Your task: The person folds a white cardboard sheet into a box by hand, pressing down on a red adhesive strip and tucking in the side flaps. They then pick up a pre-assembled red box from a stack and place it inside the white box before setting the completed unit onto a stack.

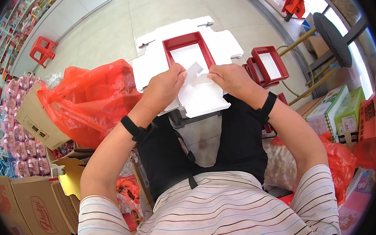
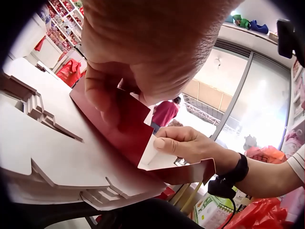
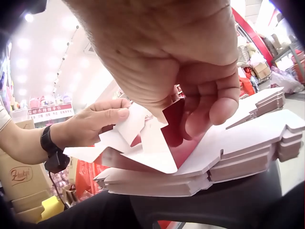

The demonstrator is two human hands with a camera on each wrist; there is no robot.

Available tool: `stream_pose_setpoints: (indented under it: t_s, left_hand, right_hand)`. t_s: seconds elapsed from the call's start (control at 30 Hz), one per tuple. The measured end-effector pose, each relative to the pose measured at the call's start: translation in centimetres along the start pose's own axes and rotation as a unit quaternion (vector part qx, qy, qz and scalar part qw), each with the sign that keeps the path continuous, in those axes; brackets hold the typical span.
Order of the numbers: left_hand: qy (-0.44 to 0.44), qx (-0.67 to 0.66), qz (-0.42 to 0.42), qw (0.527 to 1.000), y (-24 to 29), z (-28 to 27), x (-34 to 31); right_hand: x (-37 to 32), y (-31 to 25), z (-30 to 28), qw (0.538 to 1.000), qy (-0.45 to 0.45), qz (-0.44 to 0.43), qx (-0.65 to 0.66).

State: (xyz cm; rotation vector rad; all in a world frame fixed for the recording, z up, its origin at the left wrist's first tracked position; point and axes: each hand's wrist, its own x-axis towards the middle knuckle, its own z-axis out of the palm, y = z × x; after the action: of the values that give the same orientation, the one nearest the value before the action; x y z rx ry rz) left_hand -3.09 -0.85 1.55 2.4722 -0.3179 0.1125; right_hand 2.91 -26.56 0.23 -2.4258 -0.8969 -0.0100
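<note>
A partly folded cardboard box (image 1: pixel 186 40), red on its outer faces and white inside, rests on a stack of flat white box blanks (image 1: pixel 149 74). Its far and side walls stand up, while the near white flap (image 1: pixel 206 99) lies toward the person. My left hand (image 1: pixel 163 87) pinches the box's left side near a raised white tab (image 1: pixel 193 71). Opposite it, my right hand (image 1: pixel 234 79) pinches the right side between thumb and fingers. In the left wrist view, red card (image 2: pixel 116 126) shows under the left fingers. Notched white edges (image 3: pixel 152 143) show beneath the right hand in its wrist view.
Folded red boxes (image 1: pixel 271 66) with white insides stand right of the stack. A big red plastic bag (image 1: pixel 93 92) bulges at the left, by brown cartons (image 1: pixel 41 213). Green-and-white boxes (image 1: pixel 349 116) stand at right, and a red stool (image 1: pixel 43 50) stands far left.
</note>
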Motion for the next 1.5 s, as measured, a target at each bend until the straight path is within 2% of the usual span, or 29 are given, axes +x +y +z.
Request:
stream_pose_setpoints:
  t_s: [0.17,0.37,0.57,0.77,0.87,0.97,1.07,1.17,1.27,1.37,1.5]
  left_hand:
    - [-0.037,0.077,-0.014,0.996,0.8,0.1,0.2]
    - [-0.032,0.156,0.078,0.984,-0.2,-0.3,0.7]
    - [-0.051,0.179,0.116,0.976,-0.8,-0.4,1.3]
    - [-0.085,0.136,0.066,0.985,-0.8,-1.2,1.4]
    - [-0.075,0.161,0.098,0.979,-1.0,-0.8,1.6]
    - [-0.101,0.147,0.066,0.982,-0.7,-1.3,2.1]
    - [-0.113,0.167,0.084,0.976,-1.0,-0.7,2.3]
    - [-0.122,0.247,0.092,0.957,-0.2,-0.6,2.5]
    - [-0.13,0.193,0.018,0.972,1.3,-1.1,2.4]
    - [-0.071,0.186,0.099,0.975,-0.2,0.0,1.9]
    - [-0.073,0.202,0.102,0.971,-0.2,-0.2,1.7]
  right_hand:
    - [0.1,0.0,0.4,1.0,0.003,-0.006,-0.021]
    - [-0.1,-0.2,0.5,1.0,0.004,0.006,0.005]
    - [0.1,-0.1,1.0,1.0,0.002,0.0,0.003]
    - [-0.1,0.0,0.8,1.0,0.008,-0.007,0.011]
    - [0.1,0.3,1.5,1.0,0.024,-0.018,-0.008]
    - [-0.1,0.5,1.5,0.999,0.033,-0.003,0.025]
    - [-0.3,0.1,1.5,0.998,0.028,0.002,0.048]
    - [-0.2,-0.1,1.4,0.999,0.013,0.026,0.044]
    - [-0.1,0.3,1.2,0.995,0.002,0.021,0.093]
    - [-0.2,0.3,-0.1,0.977,-0.04,0.039,0.207]
    - [-0.1,1.5,-0.9,0.965,-0.101,0.013,0.241]
